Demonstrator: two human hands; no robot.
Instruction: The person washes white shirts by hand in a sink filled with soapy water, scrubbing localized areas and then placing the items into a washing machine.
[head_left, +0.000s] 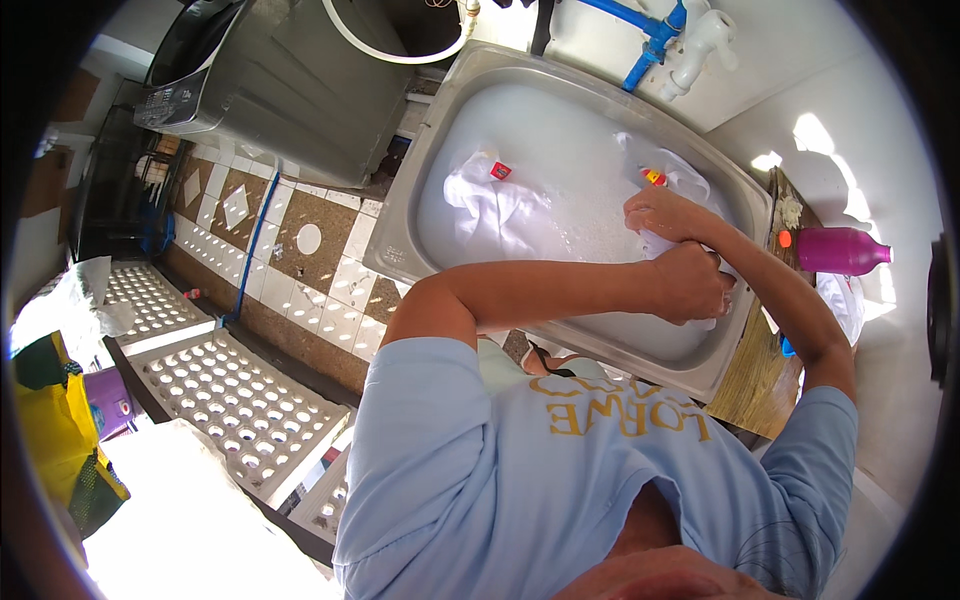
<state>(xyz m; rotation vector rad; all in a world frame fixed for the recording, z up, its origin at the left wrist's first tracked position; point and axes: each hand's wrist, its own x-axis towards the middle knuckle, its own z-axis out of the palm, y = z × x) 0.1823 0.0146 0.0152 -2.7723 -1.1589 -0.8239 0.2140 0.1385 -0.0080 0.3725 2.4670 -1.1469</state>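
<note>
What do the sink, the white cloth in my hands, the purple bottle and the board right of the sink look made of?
Sink: metal, likely stainless steel, judging by its satin grey sheen. White cloth: matte fabric, bunching softly; the fibre can't be told. Purple bottle: probably plastic, smooth and evenly coloured. Board: wood or wood-look, showing streaky brownish grain.

You wear a light-blue T-shirt (570, 490) with short, loose sleeves (415, 400), gold capital lettering (630, 416) across the chest and thin dark line art (790, 535) near one side; below, a black-strapped sandal (543, 361) shows
</note>
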